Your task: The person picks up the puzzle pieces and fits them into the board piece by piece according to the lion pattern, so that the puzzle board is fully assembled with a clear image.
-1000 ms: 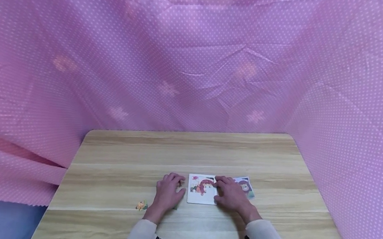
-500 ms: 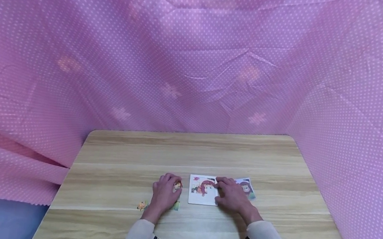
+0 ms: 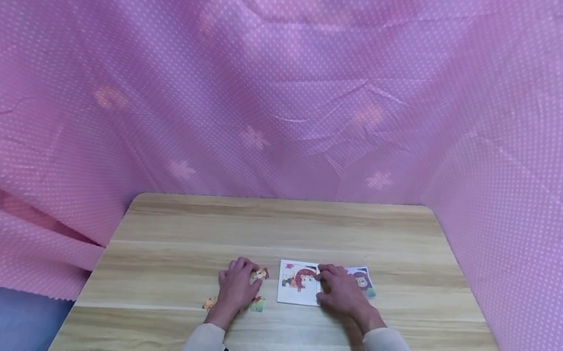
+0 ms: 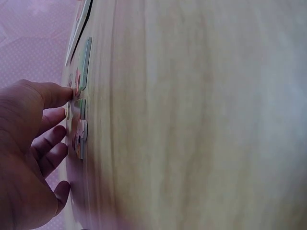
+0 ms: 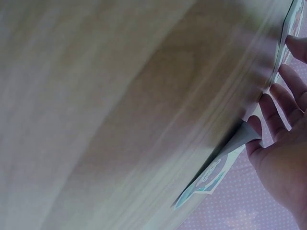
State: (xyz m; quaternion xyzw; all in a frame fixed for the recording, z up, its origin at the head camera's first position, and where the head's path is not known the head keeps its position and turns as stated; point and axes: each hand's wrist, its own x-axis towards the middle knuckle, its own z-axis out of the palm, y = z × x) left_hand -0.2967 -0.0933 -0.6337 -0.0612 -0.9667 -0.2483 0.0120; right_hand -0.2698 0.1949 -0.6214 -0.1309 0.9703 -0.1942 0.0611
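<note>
A white puzzle board (image 3: pixel 295 298) lies at the table's middle, partly filled with a red-maned lion picture. My right hand (image 3: pixel 345 292) rests its fingertips along the board's right edge, its fingers loosely bent. To the board's left, my left hand (image 3: pixel 237 287) is low over the table among loose puzzle pieces. One lion-face piece (image 3: pixel 261 273) shows beside its fingertips, and a green piece (image 3: pixel 257 305) lies near the thumb. In the left wrist view the thumb (image 4: pixel 56 95) overlaps the pieces (image 4: pixel 85 67), and the other fingers are slightly curved. The palm hides some pieces in the head view.
A printed lion card (image 3: pixel 363 280) lies partly under my right hand; in the right wrist view its grey corner (image 5: pixel 242 135) bends up against the little finger. An orange piece (image 3: pixel 208 303) lies left of my left wrist. Pink dotted cloth (image 3: pixel 287 114) hangs around the wooden table (image 3: pixel 195 224).
My left hand has drawn left, away from the board, uncovering the lion-face piece and the green piece. My right hand stays at the board's right edge. The head view has tilted slightly.
</note>
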